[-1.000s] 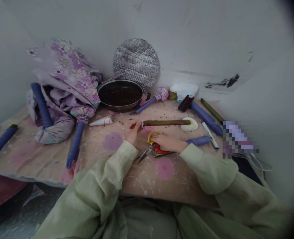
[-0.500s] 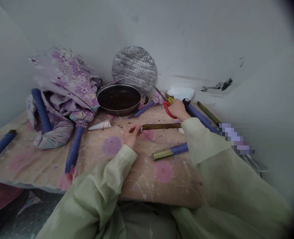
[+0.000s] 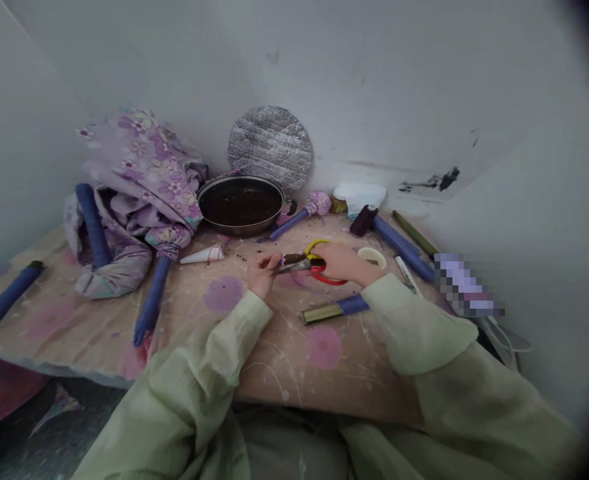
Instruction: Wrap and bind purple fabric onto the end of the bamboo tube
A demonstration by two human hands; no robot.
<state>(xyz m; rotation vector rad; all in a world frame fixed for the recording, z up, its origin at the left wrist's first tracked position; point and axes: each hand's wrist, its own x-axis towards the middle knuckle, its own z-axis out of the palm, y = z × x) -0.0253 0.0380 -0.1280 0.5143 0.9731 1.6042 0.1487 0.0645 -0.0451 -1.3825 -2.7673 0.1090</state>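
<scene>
My left hand (image 3: 261, 275) pinches the near end of a brown stick (image 3: 293, 259), where a bit of patterned cloth shows. The stick's far part is hidden behind my right hand (image 3: 347, 263). That hand is closed on scissors (image 3: 317, 245) with one yellow and one red handle. Their blades point left, lying beside the stick close to my left fingertips; whether they touch anything there I cannot tell. Below my right hand, a split bamboo piece (image 3: 321, 313) with blue wrapping rests on the table.
A dark pan (image 3: 242, 230) and a round silver mat (image 3: 272, 143) stand at the back. Flowered cloth (image 3: 144, 157) with blue-wrapped sticks is heaped left. A dark thread spool (image 3: 363, 221), a tape roll (image 3: 378, 255) and a white marker (image 3: 403, 272) lie right. A white cone (image 3: 202, 255) sits mid-table.
My right hand has brought the scissors from the back of the table toward me, to the stick at my left hand. The left hand has stayed nearly in place.
</scene>
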